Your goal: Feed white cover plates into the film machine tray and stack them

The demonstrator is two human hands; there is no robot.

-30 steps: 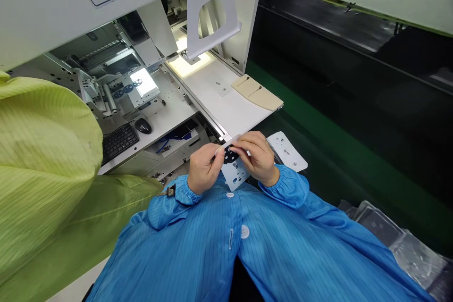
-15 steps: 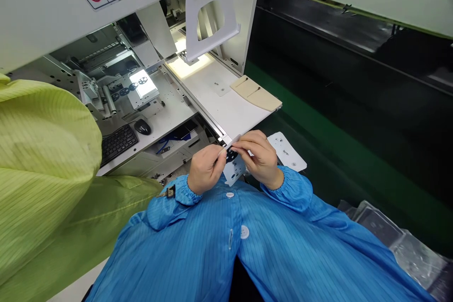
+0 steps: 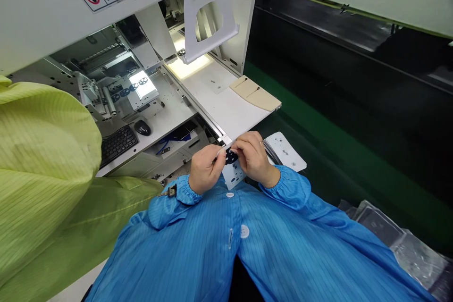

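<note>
In front of my body, a thin white panel with holes [image 3: 233, 180] is held up at a tilt. A black perforated piece [image 3: 230, 157] lies against its upper part. My left hand [image 3: 207, 170] is closed, thumb and bent fingers pinching the panel's upper left edge. My right hand [image 3: 255, 158] is closed too, its fingertips pressed together at the upper right, by the black piece. Whether they grip the panel, the black piece or both is hidden by the fingers. Beyond my right wrist lies a stack of similar white panels [image 3: 286, 152].
A white machine table [image 3: 230, 113] extends ahead, bearing a beige board [image 3: 255, 93] and a lit area. Black disc-shaped parts [image 3: 133, 87] run through the machine at left. A keyboard [image 3: 119, 143] and mouse [image 3: 142, 127] sit below. A person's yellow-green sleeve [image 3: 46, 160] is close on my left.
My right hand's fingers have drawn in and bunched at the panel's upper edge. The panel has tipped slightly, showing more of the black piece. My left hand has barely moved.
</note>
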